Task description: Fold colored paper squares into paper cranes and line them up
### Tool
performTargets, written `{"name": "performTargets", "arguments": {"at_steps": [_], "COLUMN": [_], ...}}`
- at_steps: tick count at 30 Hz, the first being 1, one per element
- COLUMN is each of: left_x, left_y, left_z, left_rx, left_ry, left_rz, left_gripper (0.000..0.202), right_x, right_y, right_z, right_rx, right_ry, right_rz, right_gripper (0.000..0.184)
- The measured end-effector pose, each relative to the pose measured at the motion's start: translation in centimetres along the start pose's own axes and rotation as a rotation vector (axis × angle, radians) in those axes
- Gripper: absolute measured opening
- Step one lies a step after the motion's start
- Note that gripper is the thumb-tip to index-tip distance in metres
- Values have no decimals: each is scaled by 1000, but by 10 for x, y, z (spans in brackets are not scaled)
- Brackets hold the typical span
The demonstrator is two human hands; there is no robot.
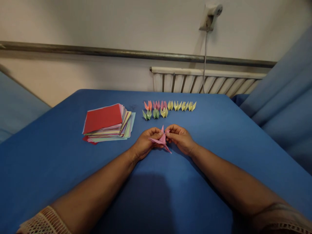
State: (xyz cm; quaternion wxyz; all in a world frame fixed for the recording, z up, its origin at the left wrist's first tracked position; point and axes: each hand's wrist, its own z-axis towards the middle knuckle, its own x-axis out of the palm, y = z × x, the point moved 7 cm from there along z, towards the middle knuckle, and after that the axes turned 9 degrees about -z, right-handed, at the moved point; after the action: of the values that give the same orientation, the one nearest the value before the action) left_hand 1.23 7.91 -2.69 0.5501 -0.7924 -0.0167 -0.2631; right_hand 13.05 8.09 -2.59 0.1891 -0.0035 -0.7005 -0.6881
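A pink origami crane (161, 140) is held between my two hands above the blue table, its folded points sticking out in several directions. My left hand (147, 142) is closed on its left side, thumb on top and fingers beneath. With thumb and fingertips, my right hand (180, 138) pinches a point at its upper right. Beyond my hands stand small folded paper cranes in two rows: an orange one (148, 105), pink ones (156, 105), yellow ones (177, 106) and green ones (156, 113).
To the left lies a thick, uneven stack of coloured paper (104, 120) with a red sheet on top. The blue-covered table (219, 130) reaches a wall with a metal rail (117, 51), a slatted rack (209, 72) and a corded socket (210, 19). Blue curtains (287, 97) hang at the right.
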Motion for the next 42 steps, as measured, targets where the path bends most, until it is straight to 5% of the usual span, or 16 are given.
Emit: {"name": "performTargets", "arguments": {"at_steps": [12, 20, 30, 42], "left_x": [7, 4, 1, 2], "left_y": [-7, -6, -8, -13], "left_z": [-3, -1, -1, -1], "left_rx": [40, 116, 92, 238], "left_ry": [89, 57, 13, 4], "left_rz": [-45, 163, -7, 165], "left_gripper": [41, 24, 28, 24], "right_x": [-18, -17, -17, -2], "right_y": [-2, -1, -2, -2], "right_z": [3, 2, 2, -4], "right_rx": [21, 20, 48, 119], "right_ry": [-165, -147, -157, 9], "right_rz": [147, 137, 159, 162], "right_gripper": [14, 8, 12, 22]}}
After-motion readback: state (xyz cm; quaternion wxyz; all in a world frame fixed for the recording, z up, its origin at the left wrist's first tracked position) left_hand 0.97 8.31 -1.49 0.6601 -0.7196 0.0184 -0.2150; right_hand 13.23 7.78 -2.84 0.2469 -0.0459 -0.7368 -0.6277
